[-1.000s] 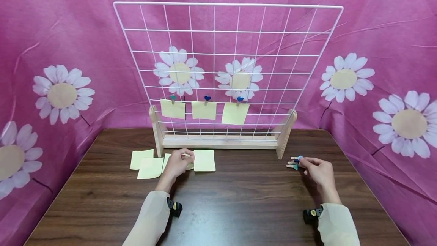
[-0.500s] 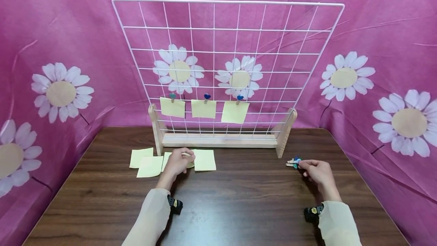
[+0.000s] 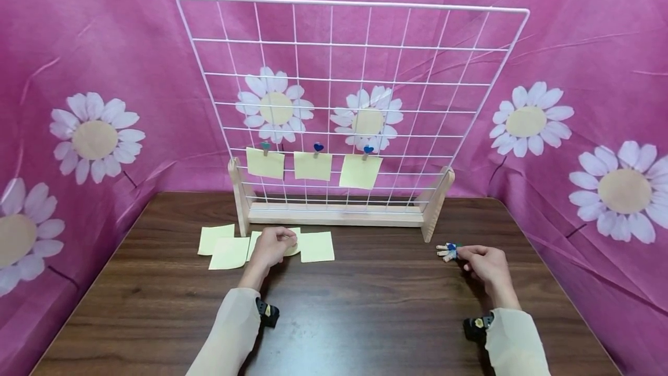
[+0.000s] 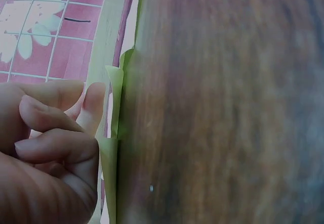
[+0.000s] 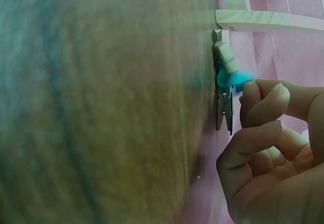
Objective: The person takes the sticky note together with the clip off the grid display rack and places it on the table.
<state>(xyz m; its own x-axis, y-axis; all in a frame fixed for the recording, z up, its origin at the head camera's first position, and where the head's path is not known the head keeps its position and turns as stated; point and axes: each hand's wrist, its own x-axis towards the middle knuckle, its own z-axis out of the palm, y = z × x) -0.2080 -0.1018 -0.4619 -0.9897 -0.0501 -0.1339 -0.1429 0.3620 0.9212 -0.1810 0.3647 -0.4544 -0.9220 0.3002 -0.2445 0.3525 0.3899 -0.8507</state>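
**Pale Yellow Against Pink**

The paper notes (image 3: 317,247) are coloured plain pale yellow. The clothespins (image 3: 449,247) are topped with blue and teal over light wood. The grid (image 3: 330,79) is finished in white, its stand (image 3: 336,215) in pale wood. The table (image 3: 365,306) is streaked with dark brown grain. The pink cloth (image 3: 172,103) is patterned with white daisies (image 3: 95,139) centred in cream.

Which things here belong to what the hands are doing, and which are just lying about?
Likely part of the job:
loose notes, beside the left hand
loose clips, at the right hand's fingertips
rack
three clipped notes, hanging on it

Just surroundings or worn gear:
table
flowered cloth
wrist cameras
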